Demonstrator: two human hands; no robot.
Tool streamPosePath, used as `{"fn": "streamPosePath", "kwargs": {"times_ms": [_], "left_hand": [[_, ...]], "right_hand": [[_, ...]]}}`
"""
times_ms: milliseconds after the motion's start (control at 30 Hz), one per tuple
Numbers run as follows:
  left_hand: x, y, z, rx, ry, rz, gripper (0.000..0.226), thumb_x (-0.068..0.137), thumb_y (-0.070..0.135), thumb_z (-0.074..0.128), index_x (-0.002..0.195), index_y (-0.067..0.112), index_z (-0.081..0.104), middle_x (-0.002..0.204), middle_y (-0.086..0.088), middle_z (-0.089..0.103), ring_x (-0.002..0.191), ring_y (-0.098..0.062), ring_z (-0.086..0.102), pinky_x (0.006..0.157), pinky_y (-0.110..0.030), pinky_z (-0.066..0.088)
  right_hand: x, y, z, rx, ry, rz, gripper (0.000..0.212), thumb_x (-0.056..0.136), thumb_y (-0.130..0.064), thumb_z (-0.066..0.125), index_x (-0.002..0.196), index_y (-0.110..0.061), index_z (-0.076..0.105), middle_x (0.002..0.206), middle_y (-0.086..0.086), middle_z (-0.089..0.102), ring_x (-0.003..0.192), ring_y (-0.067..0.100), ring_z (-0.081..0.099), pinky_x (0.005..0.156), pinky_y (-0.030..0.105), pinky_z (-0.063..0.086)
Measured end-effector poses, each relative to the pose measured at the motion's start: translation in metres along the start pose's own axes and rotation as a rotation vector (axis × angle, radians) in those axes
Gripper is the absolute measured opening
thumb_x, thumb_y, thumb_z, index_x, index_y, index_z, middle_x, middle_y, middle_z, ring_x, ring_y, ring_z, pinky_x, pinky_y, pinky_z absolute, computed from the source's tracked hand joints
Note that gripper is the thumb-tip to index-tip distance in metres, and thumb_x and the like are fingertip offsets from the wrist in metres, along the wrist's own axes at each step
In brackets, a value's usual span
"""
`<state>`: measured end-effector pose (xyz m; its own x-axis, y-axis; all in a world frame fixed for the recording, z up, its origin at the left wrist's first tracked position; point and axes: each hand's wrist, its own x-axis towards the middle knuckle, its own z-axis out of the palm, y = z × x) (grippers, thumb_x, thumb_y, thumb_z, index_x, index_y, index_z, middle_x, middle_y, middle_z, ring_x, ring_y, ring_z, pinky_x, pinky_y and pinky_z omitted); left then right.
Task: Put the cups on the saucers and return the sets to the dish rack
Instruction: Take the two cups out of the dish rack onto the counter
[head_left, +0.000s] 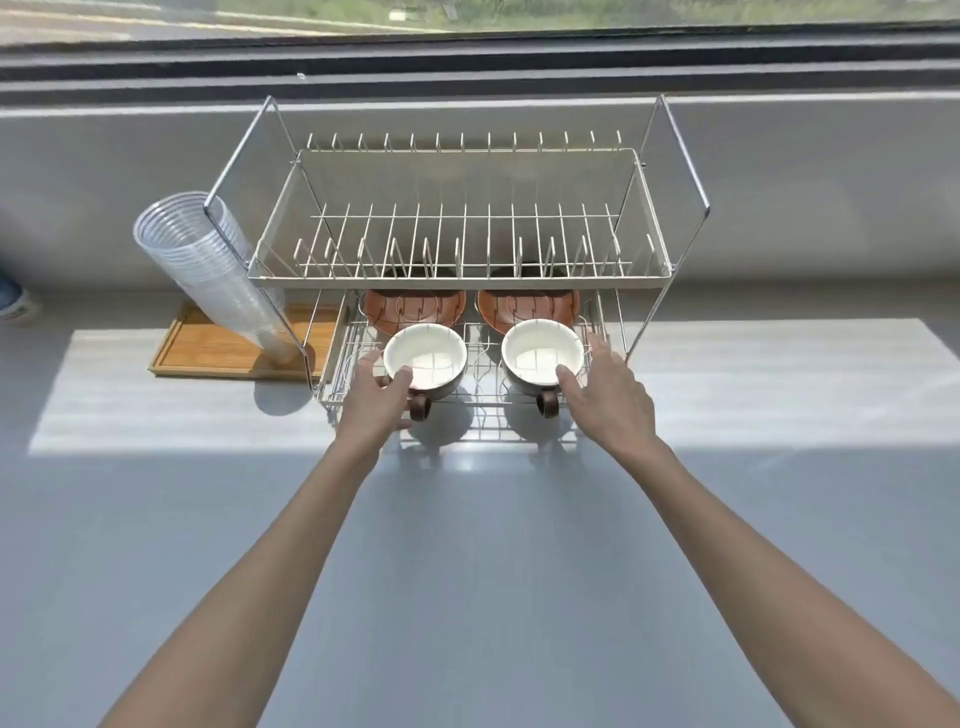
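Two white-lined cups with brown handles stand on the lower shelf of the wire dish rack (644, 280). The left cup (426, 353) has my left hand (376, 397) around its near left side, thumb on the rim. The right cup (540, 351) has my right hand (605, 395) around its near right side, thumb on the rim. Behind the cups lie two brown saucers, a left saucer (415, 306) and a right saucer (527, 306), partly hidden under the rack's upper shelf. Both cup handles point toward me.
A tilted stack of clear plastic cups (208, 265) leans on a wooden tray (208, 348) left of the rack. The upper shelf holds only plate dividers. Grey countertop (467, 571) spreads in front; a window ledge runs behind.
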<state>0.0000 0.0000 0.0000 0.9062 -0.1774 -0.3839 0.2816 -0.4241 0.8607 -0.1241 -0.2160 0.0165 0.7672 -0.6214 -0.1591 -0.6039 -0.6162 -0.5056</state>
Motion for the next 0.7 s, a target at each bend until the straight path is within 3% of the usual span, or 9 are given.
{"fn": "streamPosePath", "kwargs": {"times_ms": [67,167,267,333,433,633,700], "left_hand": [[0.004,0.003,0.001,-0.160,-0.014,-0.096,0.050,0.098,0.018,0.050,0.146,0.016,0.037,0.106,-0.006,0.062,0.076,-0.020,0.067,0.052,-0.025,0.058],[0.013,0.001,-0.001,-0.246,-0.041,-0.194,0.050,0.098,0.017,0.050,0.146,0.016,0.039,0.124,-0.015,0.060,0.068,-0.020,0.069,0.051,-0.025,0.060],[0.021,-0.002,0.000,-0.247,-0.050,-0.240,0.046,0.098,0.020,0.051,0.143,0.015,0.044,0.114,-0.012,0.064,0.062,-0.016,0.069,0.049,-0.023,0.059],[0.022,-0.003,0.003,-0.231,-0.060,-0.243,0.043,0.098,0.022,0.053,0.140,0.015,0.047,0.096,-0.003,0.063,0.059,-0.013,0.069,0.045,-0.021,0.055],[0.024,-0.005,0.005,-0.240,-0.069,-0.259,0.042,0.097,0.017,0.054,0.139,0.014,0.049,0.090,-0.001,0.060,0.065,-0.016,0.068,0.044,-0.020,0.053],[0.020,-0.002,0.011,-0.200,0.014,-0.209,0.048,0.093,0.010,0.050,0.141,0.010,0.049,0.103,-0.011,0.062,0.065,-0.017,0.063,0.042,-0.017,0.052],[0.015,0.000,0.011,-0.196,0.019,-0.184,0.048,0.093,0.010,0.049,0.141,0.010,0.048,0.099,-0.009,0.066,0.064,-0.016,0.065,0.043,-0.017,0.051]], "right_hand": [[0.006,-0.001,0.002,0.079,-0.005,0.046,0.062,0.095,-0.040,0.049,0.150,-0.017,0.032,0.139,0.011,0.055,0.125,0.036,0.053,0.096,0.046,0.044],[0.016,0.001,0.009,0.331,-0.054,0.169,0.060,0.090,-0.037,0.050,0.146,-0.020,0.038,0.133,0.009,0.061,0.113,0.036,0.062,0.095,0.050,0.051],[0.025,0.003,0.013,0.573,-0.103,0.311,0.050,0.092,-0.026,0.049,0.142,-0.022,0.044,0.107,0.007,0.069,0.084,0.032,0.072,0.075,0.049,0.061],[0.028,0.002,0.014,0.719,-0.152,0.371,0.041,0.096,-0.013,0.047,0.137,-0.015,0.047,0.084,0.006,0.065,0.065,0.027,0.069,0.060,0.038,0.062],[0.029,0.000,0.016,0.791,-0.191,0.405,0.039,0.096,-0.007,0.043,0.134,-0.009,0.048,0.074,0.007,0.063,0.048,0.015,0.065,0.044,0.024,0.056],[0.026,0.002,0.020,0.809,-0.128,0.378,0.040,0.097,-0.009,0.044,0.137,-0.007,0.050,0.069,0.011,0.067,0.053,0.023,0.066,0.045,0.024,0.056],[0.022,0.002,0.019,0.819,-0.115,0.364,0.041,0.094,-0.008,0.044,0.135,-0.007,0.052,0.071,0.011,0.067,0.054,0.024,0.067,0.045,0.024,0.055]]}}
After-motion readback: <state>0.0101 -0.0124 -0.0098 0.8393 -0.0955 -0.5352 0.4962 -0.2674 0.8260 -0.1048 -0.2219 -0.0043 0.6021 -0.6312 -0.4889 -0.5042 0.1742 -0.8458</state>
